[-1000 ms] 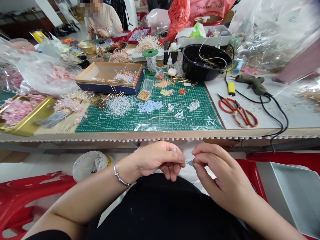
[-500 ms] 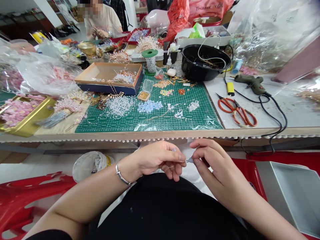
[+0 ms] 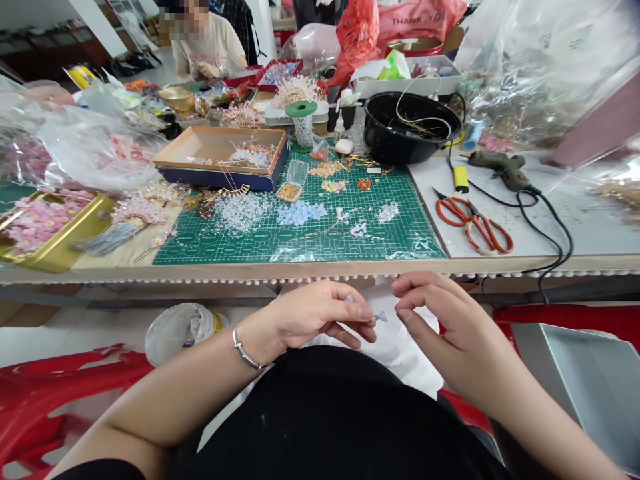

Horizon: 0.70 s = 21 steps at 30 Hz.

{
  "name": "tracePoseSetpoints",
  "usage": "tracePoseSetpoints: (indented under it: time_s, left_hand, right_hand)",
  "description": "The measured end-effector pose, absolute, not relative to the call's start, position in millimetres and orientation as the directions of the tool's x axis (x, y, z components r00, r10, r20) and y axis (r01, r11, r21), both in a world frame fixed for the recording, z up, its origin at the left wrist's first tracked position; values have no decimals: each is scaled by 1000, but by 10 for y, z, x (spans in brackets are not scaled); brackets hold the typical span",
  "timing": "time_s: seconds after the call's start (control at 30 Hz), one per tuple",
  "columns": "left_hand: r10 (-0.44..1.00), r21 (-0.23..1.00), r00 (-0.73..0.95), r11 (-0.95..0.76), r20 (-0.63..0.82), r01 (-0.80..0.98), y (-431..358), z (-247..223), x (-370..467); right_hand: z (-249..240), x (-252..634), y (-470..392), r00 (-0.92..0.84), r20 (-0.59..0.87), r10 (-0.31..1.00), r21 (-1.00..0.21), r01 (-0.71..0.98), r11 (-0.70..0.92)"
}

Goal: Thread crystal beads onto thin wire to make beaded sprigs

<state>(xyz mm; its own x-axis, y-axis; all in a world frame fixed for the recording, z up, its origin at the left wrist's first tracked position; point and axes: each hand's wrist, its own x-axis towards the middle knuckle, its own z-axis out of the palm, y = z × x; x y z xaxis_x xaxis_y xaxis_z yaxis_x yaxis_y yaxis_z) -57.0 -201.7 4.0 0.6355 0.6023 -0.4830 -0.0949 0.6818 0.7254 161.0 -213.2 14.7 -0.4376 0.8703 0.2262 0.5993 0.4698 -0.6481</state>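
Observation:
Over my lap, my left hand [image 3: 330, 313] is closed, thumb and forefinger pinching a small pale blue flower [image 3: 381, 316] by its base. Another bluish petal piece [image 3: 349, 299] peeks out above those fingers. Just to the right is my right hand [image 3: 440, 313], its thumb and fingertips drawn together in a pinch, apart from the flower. A very fine wire may run between the hands, but it is too thin to make out. On the green cutting mat [image 3: 230, 250] lie blue flower pieces [image 3: 301, 213], clear beads [image 3: 243, 212] and a small box of gold beads [image 3: 289, 193].
Orange-handled scissors [image 3: 475, 223], a glue gun [image 3: 503, 167] and its cord lie at the right. Behind the mat stand a black basin [image 3: 410, 150], a bead spool [image 3: 301, 127] and a shallow box [image 3: 220, 177]. A person [image 3: 210, 43] sits across the table.
My right hand has drawn away to the right from the blue flower, which it was touching. My left hand stays nearly in place with the flower, its lower fingers curled slightly differently.

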Motion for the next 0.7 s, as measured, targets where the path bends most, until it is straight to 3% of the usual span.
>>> tracePoseSetpoints:
  time_s: [0.3, 0.37, 0.47, 0.57, 0.63, 0.7]
  left_hand:
    - [712, 841, 594, 531, -376, -104, -2043, 62, -545]
    - [739, 820, 565, 543, -366, -179, -2049, 57, -548]
    - [818, 781, 454, 525, -354, -338, -2038, 60, -539]
    - [883, 763, 346, 454, -317, -461, -2015, 93, -491]
    - [900, 757, 327, 423, -287, -499, -2008, 128, -444]
    - [904, 759, 336, 410, -264, -506, -2011, 159, -403]
  right_hand:
    - [284, 1491, -2161, -530, 353, 772, -554, 547, 628]
    - [319, 1509, -2159, -470, 391, 792, -545, 575, 610]
    - [355, 1554, -2165, -199, 444, 874, -619, 637, 460]
    - [301, 1509, -2162, -59, 225, 973, -833, 506, 223]
    - [220, 1403, -2141, -228, -66, 971, -935, 354, 20]
    - [139, 1267, -2113, -418, -249, 874, -969, 120, -218]
